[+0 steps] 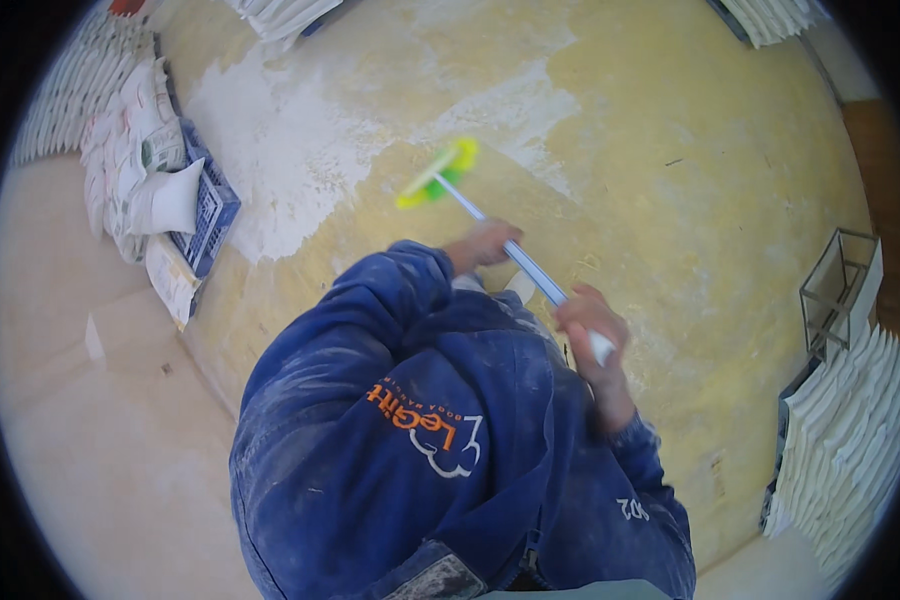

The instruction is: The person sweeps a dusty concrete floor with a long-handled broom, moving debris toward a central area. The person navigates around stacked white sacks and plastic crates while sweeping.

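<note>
Both of my hands grip a long-handled broom [540, 275] with a pale handle. My left hand [485, 243] is wrapped round the middle of the handle. Nearer the white-capped top end, my right hand [595, 325] closes on it. The handle slants away to the far left, down to a yellow-green broom head [438, 175] blurred by motion. That head is over the yellowish floor, at the edge of a patch of white powder [280, 150]. White dust marks my blue sleeves.
On the left, white sacks [135, 150] lie on a blue plastic pallet [210, 210] by the wall. More stacked sacks [845, 445] stand at the right, beside a metal frame [840, 285]. Further stacks [285, 15] show at the far edge.
</note>
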{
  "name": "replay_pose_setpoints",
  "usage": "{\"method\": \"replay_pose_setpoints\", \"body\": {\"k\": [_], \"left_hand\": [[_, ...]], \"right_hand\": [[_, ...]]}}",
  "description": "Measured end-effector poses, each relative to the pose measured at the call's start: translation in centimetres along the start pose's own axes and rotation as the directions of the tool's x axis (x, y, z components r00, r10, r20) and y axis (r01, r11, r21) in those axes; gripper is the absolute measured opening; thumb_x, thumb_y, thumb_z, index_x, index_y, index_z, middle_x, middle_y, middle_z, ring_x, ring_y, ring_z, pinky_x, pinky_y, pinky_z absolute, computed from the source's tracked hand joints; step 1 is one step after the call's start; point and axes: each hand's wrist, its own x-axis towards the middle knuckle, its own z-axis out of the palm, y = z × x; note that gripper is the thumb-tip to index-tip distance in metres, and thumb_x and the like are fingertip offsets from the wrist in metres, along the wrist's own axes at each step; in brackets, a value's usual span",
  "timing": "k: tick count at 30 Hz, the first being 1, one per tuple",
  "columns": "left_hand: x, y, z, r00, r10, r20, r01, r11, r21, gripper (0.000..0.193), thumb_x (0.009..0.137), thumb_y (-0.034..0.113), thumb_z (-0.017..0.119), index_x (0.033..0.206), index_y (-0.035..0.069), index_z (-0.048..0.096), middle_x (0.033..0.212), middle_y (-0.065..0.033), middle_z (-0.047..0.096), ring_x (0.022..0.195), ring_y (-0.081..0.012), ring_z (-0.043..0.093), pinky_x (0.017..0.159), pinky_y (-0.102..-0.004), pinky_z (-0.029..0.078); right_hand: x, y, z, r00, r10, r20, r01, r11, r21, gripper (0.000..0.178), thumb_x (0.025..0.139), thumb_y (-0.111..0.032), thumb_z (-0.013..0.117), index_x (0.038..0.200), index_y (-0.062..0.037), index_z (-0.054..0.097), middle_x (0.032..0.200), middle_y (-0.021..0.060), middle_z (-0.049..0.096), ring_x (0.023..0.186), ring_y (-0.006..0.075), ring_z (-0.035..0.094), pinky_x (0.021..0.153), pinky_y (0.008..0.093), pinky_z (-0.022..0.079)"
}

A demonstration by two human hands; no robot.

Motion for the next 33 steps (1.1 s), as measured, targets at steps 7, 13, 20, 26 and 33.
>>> {"method": "replay_pose_setpoints", "body": {"k": [7, 13, 20, 26, 33], "left_hand": [[7.0, 1.4, -9.2, 0.972, -0.160, -0.174, 0.170, 0.984, 0.049, 0.011, 0.073, 0.023, 0.069, 0.076, 0.014, 0.064, 0.077, -0.0126, 0.065, 0.081, -0.0369, 0.064, 0.067, -0.0489, 0.049], [16.3, 18.7, -9.4, 0.970, 0.235, -0.061, -0.236, 0.856, -0.460, 0.010, 0.076, 0.022, 0.066, 0.080, 0.014, 0.063, 0.076, -0.0127, 0.065, 0.078, -0.0366, 0.063, 0.064, -0.0462, 0.049], [21.4, 11.6, -6.0, 0.876, 0.480, 0.034, -0.374, 0.724, -0.579, 0.008, 0.074, 0.020, 0.067, 0.077, 0.014, 0.064, 0.077, -0.0115, 0.065, 0.081, -0.0361, 0.063, 0.067, -0.0472, 0.049], [17.7, -2.5, -15.1, 0.978, 0.188, 0.085, -0.154, 0.938, -0.310, 0.012, 0.074, 0.026, 0.069, 0.081, 0.018, 0.064, 0.080, -0.0086, 0.066, 0.084, -0.0346, 0.063, 0.071, -0.0471, 0.049], [17.1, -17.5, -20.8, 0.968, -0.151, -0.202, 0.139, 0.988, -0.070, 0.008, 0.075, 0.019, 0.068, 0.078, 0.014, 0.062, 0.078, -0.0130, 0.066, 0.079, -0.0365, 0.063, 0.070, -0.0487, 0.049]], "right_hand": [[7.4, 1.2, -5.0, 0.998, 0.067, -0.013, -0.066, 0.996, 0.058, 0.012, 0.089, -0.006, 0.060, 0.080, 0.0012, 0.065, 0.082, 0.0124, 0.069, 0.085, 0.0283, 0.067, 0.087, 0.0445, 0.048], [16.0, -14.8, -13.0, 0.973, -0.227, -0.050, 0.194, 0.913, -0.358, 0.022, 0.078, -0.022, 0.063, 0.062, -0.0077, 0.061, 0.059, 0.0075, 0.063, 0.056, 0.0236, 0.061, 0.071, 0.0427, 0.049], [24.5, -9.6, -5.0, 0.972, 0.030, 0.235, 0.113, 0.812, -0.572, 0.009, 0.061, -0.006, 0.064, 0.067, -0.0104, 0.059, 0.066, 0.0040, 0.064, 0.064, 0.0233, 0.066, 0.079, 0.0424, 0.053], [28.3, -3.1, -2.8, 0.967, -0.083, 0.240, 0.164, 0.925, -0.342, 0.005, 0.068, -0.008, 0.063, 0.072, -0.0099, 0.061, 0.073, 0.0039, 0.068, 0.075, 0.0258, 0.070, 0.084, 0.0445, 0.051], [32.7, 9.9, 1.6, 0.957, 0.177, 0.232, -0.216, 0.964, 0.155, 0.006, 0.084, -0.005, 0.061, 0.090, -0.0039, 0.062, 0.087, 0.0097, 0.068, 0.098, 0.0291, 0.066, 0.094, 0.0447, 0.045]]}}
